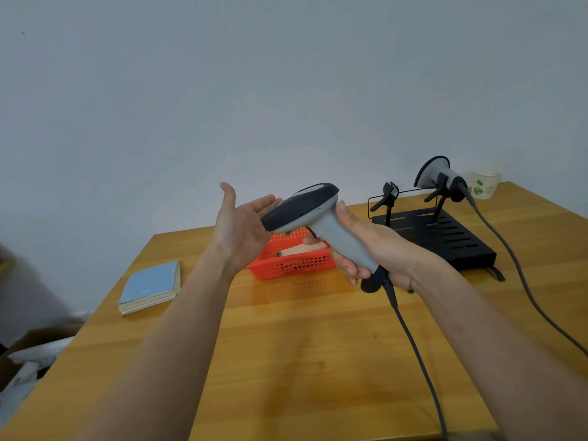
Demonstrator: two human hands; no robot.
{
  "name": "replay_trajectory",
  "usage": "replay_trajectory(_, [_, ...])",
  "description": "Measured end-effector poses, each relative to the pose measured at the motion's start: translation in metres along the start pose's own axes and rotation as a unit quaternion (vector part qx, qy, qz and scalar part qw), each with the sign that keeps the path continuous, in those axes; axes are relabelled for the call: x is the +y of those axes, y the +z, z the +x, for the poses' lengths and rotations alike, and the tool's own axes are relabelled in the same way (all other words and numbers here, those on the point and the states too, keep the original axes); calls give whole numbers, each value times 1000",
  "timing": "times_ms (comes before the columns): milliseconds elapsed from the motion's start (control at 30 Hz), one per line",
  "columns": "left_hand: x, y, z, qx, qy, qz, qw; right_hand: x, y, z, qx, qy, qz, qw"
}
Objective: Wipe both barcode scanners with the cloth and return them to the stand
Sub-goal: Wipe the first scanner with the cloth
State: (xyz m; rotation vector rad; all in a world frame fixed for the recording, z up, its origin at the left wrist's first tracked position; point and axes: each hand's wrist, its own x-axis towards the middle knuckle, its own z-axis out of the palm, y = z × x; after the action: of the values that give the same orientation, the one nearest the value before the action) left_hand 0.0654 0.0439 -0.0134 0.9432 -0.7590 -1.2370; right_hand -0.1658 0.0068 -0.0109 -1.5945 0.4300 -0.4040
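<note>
My right hand (375, 249) grips the grey handle of a grey-and-black barcode scanner (308, 211), held above the table with its head pointing left. My left hand (241, 224) is open, palm up, with its fingers just behind the scanner's black head. A second scanner (437, 175) hangs on the right holder of the black stand (445, 237). The stand's left holder (389, 195) is free. A light pinkish cloth (305, 249) lies inside the orange basket (286, 268), partly hidden by the held scanner.
Both scanners trail dark cables (410, 338) across the wooden table (302, 361) toward its front edge. A blue-covered notebook (152, 286) lies at the left. A paper cup (485, 184) stands at the back right corner.
</note>
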Motion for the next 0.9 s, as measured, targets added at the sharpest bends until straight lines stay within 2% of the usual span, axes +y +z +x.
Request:
replay_trajectory(300, [0,6,-2,15,1,-4,1000,2,-2,0,1,-7,-13,1000])
replay_trajectory(733, [1,5,-4,27,5,-15,999,2,-1,-2,13,0,28,1000])
replay_trajectory(900, [1,7,-8,117,-5,52,992,5,-2,3,12,-3,68,998])
